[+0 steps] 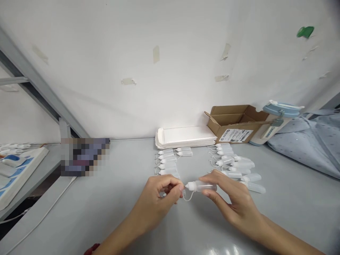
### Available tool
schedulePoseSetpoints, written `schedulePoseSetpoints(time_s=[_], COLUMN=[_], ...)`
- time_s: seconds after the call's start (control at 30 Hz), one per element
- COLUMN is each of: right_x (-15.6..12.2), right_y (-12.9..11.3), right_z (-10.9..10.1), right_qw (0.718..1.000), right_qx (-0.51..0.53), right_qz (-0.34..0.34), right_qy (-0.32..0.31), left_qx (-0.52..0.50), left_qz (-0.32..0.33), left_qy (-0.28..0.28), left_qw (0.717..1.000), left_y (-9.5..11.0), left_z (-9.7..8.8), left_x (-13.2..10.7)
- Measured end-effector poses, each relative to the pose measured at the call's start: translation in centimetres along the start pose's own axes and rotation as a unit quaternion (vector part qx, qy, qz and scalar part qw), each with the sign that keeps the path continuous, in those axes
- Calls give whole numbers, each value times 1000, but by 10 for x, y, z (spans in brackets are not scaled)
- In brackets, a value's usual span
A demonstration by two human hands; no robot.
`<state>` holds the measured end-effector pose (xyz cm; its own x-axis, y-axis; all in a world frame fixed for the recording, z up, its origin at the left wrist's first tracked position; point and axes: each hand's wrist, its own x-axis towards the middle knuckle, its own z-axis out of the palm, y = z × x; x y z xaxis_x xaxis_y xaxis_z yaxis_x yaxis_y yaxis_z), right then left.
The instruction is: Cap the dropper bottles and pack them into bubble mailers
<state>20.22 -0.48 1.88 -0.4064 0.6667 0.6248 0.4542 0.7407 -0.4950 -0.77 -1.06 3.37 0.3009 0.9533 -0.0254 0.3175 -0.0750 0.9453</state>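
Observation:
Thumb and fingers of my right hand (233,200) grip a small clear dropper bottle (204,186), held on its side with the white nozzle pointing left. From the nozzle's base a thin white tether curves down to a small cap (183,193), which is at the fingertips of my left hand (162,196). That hand is closed in a pinch right at the nozzle tip; what lies between its fingers is hidden. Beyond my left hand, similar dropper bottles (168,165) lie in a column. More bottles (243,164) lie in a looser group beyond my right hand.
A stack of white trays (188,136) stands against the wall, beside an open cardboard box (233,124). Farther right are a cream-and-blue tumbler (275,124) and a pale blue patterned cloth (308,141). On the left lie a blurred-out device (85,157), a white cable (50,216) and a power strip (21,173).

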Motion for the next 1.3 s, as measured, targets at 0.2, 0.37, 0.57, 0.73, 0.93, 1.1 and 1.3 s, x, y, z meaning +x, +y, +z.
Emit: schedulePoseSetpoints(time_s=[0.2,0.37,0.57,0.73,0.93,1.1,1.3], right_x=[3,-1,-4,-5,-7,-8,-4], right_y=[-3,0,4,6,8,10,14], right_z=[-5,-2,-1,1,5,5,4], right_qw=[1000,999,999,999,999,999,999], right_qx=[-22,-27,-11,-7,-4,5,11], right_qz=[-11,-26,-50,-45,-44,-49,-30], right_qy=[11,19,-3,-5,-4,-13,-15], left_qx=[-58,-54,-62,-54,-54,-62,-52], left_qz=[-14,-20,-41,-47,-50,-56,-61], left_qy=[-14,-16,-21,-11,-11,-24,6], left_qw=[998,998,997,997,997,996,997], left_y=[-1,0,-4,-7,-8,-9,-11], left_z=[-6,-3,4,7,6,7,-2], left_x=[1,-1,0,2,3,4,8])
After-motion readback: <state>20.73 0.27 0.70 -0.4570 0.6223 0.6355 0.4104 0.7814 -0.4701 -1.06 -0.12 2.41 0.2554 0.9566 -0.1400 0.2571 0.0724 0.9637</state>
